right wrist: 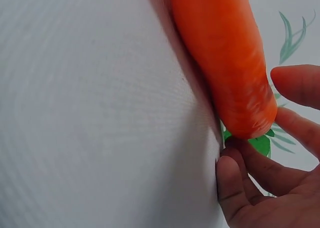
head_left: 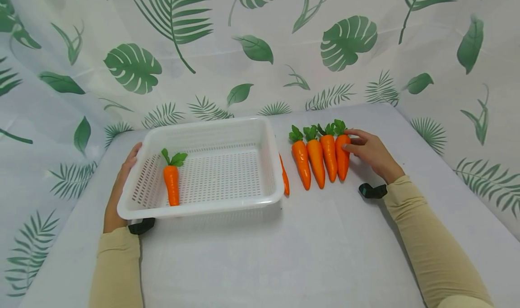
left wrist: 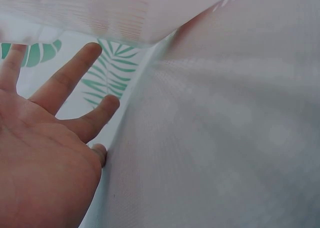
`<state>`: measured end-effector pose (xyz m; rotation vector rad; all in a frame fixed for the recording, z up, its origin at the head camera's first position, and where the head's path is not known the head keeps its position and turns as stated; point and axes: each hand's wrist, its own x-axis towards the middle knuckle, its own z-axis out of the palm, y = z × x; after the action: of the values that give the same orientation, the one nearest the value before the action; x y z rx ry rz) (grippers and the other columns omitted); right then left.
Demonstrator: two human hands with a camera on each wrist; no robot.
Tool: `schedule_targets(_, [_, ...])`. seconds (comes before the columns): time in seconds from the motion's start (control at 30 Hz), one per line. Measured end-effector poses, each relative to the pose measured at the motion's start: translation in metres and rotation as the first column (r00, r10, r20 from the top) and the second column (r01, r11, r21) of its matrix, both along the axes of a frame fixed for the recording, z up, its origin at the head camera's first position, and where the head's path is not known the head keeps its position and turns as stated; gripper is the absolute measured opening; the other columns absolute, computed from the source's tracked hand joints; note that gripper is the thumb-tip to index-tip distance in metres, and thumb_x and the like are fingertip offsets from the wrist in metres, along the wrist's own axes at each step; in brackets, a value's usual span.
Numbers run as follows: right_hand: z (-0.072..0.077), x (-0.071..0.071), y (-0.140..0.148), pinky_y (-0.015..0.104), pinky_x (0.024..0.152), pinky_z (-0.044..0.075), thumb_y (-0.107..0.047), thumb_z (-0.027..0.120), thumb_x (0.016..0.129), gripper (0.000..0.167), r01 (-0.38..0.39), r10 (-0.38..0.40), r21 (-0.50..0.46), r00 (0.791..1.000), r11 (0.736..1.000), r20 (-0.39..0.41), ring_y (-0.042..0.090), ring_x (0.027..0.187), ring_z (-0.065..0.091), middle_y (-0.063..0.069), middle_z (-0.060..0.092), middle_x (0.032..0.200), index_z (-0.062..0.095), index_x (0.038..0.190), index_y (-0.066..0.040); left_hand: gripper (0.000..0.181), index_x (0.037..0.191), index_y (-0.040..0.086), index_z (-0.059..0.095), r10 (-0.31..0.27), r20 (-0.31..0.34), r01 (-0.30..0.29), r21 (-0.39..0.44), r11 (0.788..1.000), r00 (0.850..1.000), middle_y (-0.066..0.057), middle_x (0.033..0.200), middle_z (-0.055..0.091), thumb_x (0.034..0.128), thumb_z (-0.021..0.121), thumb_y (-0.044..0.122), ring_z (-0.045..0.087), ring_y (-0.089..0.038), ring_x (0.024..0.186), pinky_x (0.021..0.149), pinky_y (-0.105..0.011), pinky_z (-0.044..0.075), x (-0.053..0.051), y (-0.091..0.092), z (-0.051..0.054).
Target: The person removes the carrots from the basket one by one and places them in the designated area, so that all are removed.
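Observation:
A white plastic basket (head_left: 227,204) with perforated walls and floor sits left of centre, and one carrot (head_left: 172,184) with leafy green top lies inside it. My left hand (head_left: 122,181) is at the basket's left side; in the left wrist view its fingers (left wrist: 70,80) are spread beneath the basket's overhanging rim. Several carrots lie in a row to the right. My right hand (head_left: 371,154) is at the rightmost carrot (head_left: 343,161), thumb and fingers around its leafy end. In the right wrist view the thumb (right wrist: 297,85) appears slightly apart from the carrot.
Another carrot (head_left: 285,179) lies against the basket's right wall, partly hidden by it. Three further carrots (head_left: 300,163) lie side by side left of the one by my right hand. A leaf-patterned curtain (head_left: 260,86) stands behind the white table (head_left: 260,263).

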<state>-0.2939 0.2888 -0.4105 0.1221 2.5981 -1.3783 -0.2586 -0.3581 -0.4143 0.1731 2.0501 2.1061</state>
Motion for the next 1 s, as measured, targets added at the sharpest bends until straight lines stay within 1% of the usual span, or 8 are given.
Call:
schedule_targets(0.1, [0.001,0.000,0.001,0.067,0.117,0.035,-0.028,0.059,0.110,0.066,-0.003,0.003,-0.005,1.000,1.000,-0.007,0.053,0.145,0.038,0.035,0.035,0.163,0.033,0.168,-0.009,0.063,0.174,0.025,-0.004,-0.005,-0.008,0.005,0.002,1.000,1.000,-0.011,0.179,0.001,0.1172,0.019,0.040,0.015,-0.015,0.159,0.125,-0.025,0.016,0.000,0.000,0.001])
schedule_targets(0.23, [0.003,-0.001,0.001,0.068,0.117,0.035,-0.030,0.056,0.111,0.068,-0.001,0.001,-0.009,1.000,1.000,-0.027,0.055,0.147,0.035,0.035,0.030,0.165,0.029,0.170,-0.011,0.062,0.174,0.029,-0.002,-0.004,-0.010,0.004,-0.015,1.000,1.000,-0.009,0.179,0.003,0.1174,0.020,0.043,0.014,-0.017,0.160,0.125,-0.026,0.017,0.001,0.000,0.001])
schedule_targets(0.33, [0.004,-0.002,0.000,0.072,0.117,0.030,-0.032,0.054,0.111,0.071,0.017,-0.017,-0.010,0.999,1.000,-0.047,0.057,0.151,0.027,0.035,0.021,0.169,0.023,0.172,-0.013,0.062,0.174,0.030,0.000,0.003,-0.007,-0.003,-0.013,1.000,1.000,-0.009,0.179,0.004,0.1174,0.020,0.044,0.014,-0.019,0.161,0.126,-0.027,0.017,0.002,0.000,0.002])
schedule_targets(0.47, [0.007,-0.002,0.000,0.078,0.116,0.022,-0.040,0.052,0.110,0.077,0.054,-0.055,-0.005,0.997,0.999,-0.060,0.057,0.156,0.013,0.030,0.008,0.174,0.015,0.174,-0.018,0.062,0.174,0.030,-0.001,0.011,-0.001,-0.011,-0.009,1.000,1.000,-0.007,0.180,0.003,0.1172,0.020,0.044,0.010,-0.020,0.162,0.127,-0.028,0.014,0.002,0.000,0.003])
schedule_targets(0.63, [0.012,-0.001,0.003,0.080,0.116,0.015,-0.049,0.050,0.110,0.082,0.076,-0.077,-0.019,0.994,0.997,-0.083,0.054,0.158,0.003,0.024,0.001,0.176,0.006,0.174,-0.023,0.063,0.174,0.029,-0.002,0.012,-0.013,-0.012,-0.029,1.000,1.000,-0.008,0.180,0.002,0.1171,0.020,0.045,0.008,-0.021,0.163,0.127,-0.028,0.013,0.001,-0.001,0.003])
schedule_targets(0.77, [0.017,-0.001,0.003,0.078,0.119,0.012,-0.046,0.049,0.110,0.081,0.047,-0.052,-0.041,0.990,0.998,-0.133,0.053,0.159,0.002,0.019,-0.001,0.178,0.005,0.174,-0.022,0.062,0.174,0.029,0.001,0.009,-0.035,-0.011,-0.042,0.999,0.999,-0.009,0.179,0.005,0.1172,0.021,0.044,0.009,-0.022,0.163,0.127,-0.028,0.014,0.001,0.000,0.003])
schedule_targets(0.93, [0.026,-0.004,-0.003,0.077,0.118,0.014,-0.047,0.051,0.110,0.083,0.026,-0.031,-0.031,0.987,0.999,-0.161,0.053,0.159,0.005,0.016,-0.002,0.178,0.003,0.174,-0.023,0.061,0.174,0.030,0.003,-0.006,-0.056,0.003,-0.050,0.999,0.998,-0.007,0.180,0.006,0.1174,0.021,0.045,0.006,-0.023,0.164,0.128,-0.030,0.011,0.001,0.001,0.003])
schedule_targets(1.0, [0.028,-0.005,-0.007,0.077,0.118,0.015,-0.047,0.051,0.110,0.084,0.025,-0.031,-0.035,0.985,0.999,-0.171,0.054,0.159,0.005,0.015,-0.002,0.179,0.003,0.174,-0.022,0.061,0.174,0.031,0.003,-0.002,-0.052,0.000,-0.046,0.999,0.999,-0.006,0.180,0.006,0.1173,0.021,0.045,0.005,-0.023,0.164,0.128,-0.030,0.010,0.003,0.002,0.004])
